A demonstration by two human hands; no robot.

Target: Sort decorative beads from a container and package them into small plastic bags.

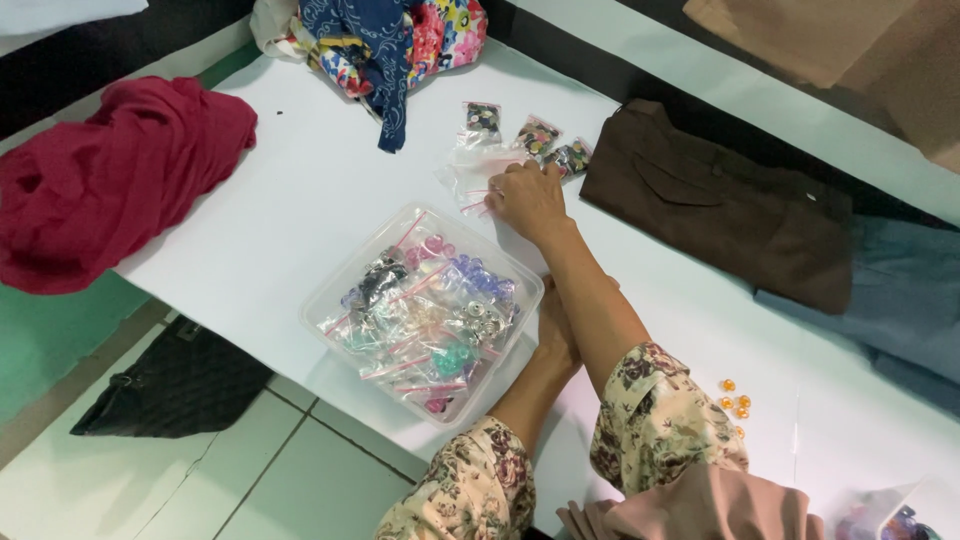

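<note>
Right hand (528,200) reaching to 12 o'clock, fingers flat on clear zip bag (478,170), not gripping. Left hand (556,335) resting beside bead tub (330,300), grip hidden. Slippery bag probably sliding, scattering neighbouring bead packets (540,137).

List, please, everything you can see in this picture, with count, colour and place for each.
table: one, white, centre
clear tub: one, full of small bags of beads, near edge
small bags: about four, clear, by the right hand
maroon cloth: one, left
patterned cloth: one, blue and floral, top
brown garment: one, folded, right
orange beads: a few, loose, lower right
black bag: one, floor
right hand: on a clear bag
left hand: beside the tub
</note>
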